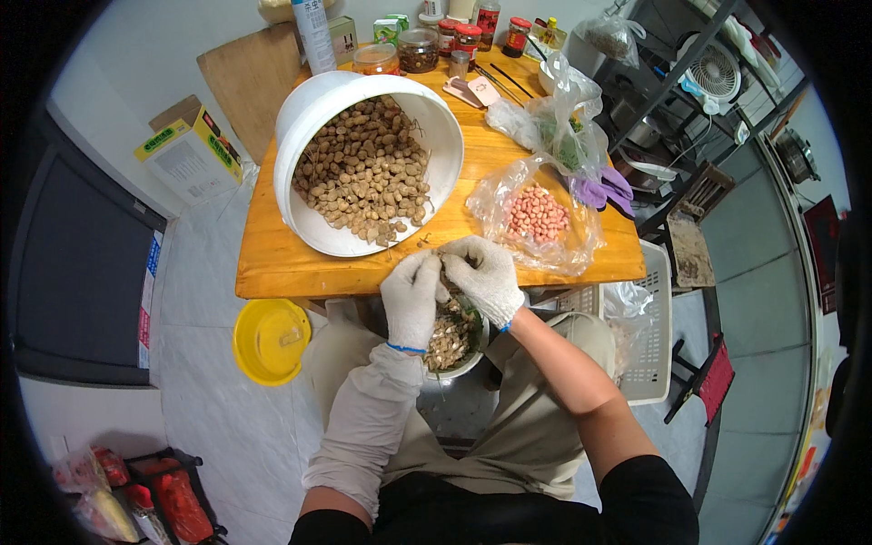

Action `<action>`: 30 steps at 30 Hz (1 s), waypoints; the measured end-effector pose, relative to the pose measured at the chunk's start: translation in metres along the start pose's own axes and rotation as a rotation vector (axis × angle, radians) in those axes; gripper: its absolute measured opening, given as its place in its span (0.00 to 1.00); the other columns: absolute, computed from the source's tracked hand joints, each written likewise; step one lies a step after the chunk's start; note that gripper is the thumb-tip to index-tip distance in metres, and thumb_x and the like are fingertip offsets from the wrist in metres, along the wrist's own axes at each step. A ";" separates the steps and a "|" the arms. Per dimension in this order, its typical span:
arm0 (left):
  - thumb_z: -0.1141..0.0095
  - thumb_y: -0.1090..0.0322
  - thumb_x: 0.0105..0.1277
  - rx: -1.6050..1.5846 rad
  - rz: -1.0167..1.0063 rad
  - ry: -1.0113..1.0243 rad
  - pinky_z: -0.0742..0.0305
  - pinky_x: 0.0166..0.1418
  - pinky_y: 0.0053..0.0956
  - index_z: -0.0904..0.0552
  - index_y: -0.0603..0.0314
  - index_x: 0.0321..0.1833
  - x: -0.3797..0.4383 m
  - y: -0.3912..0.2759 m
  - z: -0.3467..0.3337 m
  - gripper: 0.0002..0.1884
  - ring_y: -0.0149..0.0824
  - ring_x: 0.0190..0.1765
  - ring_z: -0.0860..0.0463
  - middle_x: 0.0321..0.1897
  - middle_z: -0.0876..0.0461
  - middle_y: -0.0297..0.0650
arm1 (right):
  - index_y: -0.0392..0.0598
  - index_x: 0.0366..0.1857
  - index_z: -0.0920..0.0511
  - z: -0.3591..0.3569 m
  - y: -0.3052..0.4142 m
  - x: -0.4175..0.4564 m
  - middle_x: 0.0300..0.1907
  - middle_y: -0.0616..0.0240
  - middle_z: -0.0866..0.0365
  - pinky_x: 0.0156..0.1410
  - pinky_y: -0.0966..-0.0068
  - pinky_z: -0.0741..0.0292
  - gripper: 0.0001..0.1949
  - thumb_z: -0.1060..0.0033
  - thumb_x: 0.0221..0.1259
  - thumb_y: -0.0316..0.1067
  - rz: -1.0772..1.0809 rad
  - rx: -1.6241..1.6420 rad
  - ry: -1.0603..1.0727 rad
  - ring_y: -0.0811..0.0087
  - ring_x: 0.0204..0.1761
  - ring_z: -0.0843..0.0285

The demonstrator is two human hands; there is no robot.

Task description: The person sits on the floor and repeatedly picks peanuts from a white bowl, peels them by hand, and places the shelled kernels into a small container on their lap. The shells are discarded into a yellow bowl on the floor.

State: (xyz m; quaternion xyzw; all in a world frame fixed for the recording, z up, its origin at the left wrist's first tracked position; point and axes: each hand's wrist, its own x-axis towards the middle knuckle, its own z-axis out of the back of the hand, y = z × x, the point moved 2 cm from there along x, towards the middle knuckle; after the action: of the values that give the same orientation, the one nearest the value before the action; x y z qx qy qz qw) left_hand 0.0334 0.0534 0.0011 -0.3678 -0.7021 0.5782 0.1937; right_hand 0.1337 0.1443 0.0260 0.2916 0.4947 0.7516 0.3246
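Observation:
My left hand (412,300) and my right hand (482,276), both in white knit gloves, meet at the table's front edge. Their fingertips pinch together on a small brown peanut pod, mostly covered by the gloves. Just below them, between my knees, a bin (470,368) holds broken peanut shells (446,340) and some green leaves. Beyond my left hand a white plastic bucket (449,160) lies tipped on its side, its mouth facing me, with many unshelled peanuts (371,170) inside. Shelled pink peanuts (538,214) sit in an open clear plastic bag (494,194) beyond my right hand.
Jars (417,51) and a spray can (313,34) line the back of the wooden table (272,252). Purple gloves (603,187) lie at its right edge. On the floor are a yellow basin (269,340), a white plastic basket (650,368) and a folding stool (712,381).

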 end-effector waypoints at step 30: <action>0.40 0.69 0.72 0.502 -0.482 0.035 0.21 0.44 0.26 0.13 0.70 0.51 -0.004 -0.002 0.010 0.11 0.33 0.36 0.15 0.38 0.14 0.43 | 0.29 0.56 0.20 0.015 -0.002 -0.004 0.36 0.61 0.14 0.36 0.84 0.22 0.19 0.36 0.68 0.33 -0.365 0.707 0.339 0.77 0.32 0.17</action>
State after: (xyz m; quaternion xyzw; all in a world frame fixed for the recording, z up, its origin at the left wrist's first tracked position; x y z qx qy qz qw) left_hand 0.0283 0.0441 0.0011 -0.1424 -0.6013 0.6641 0.4209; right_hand 0.1483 0.1500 0.0287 0.1650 0.8114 0.5036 0.2465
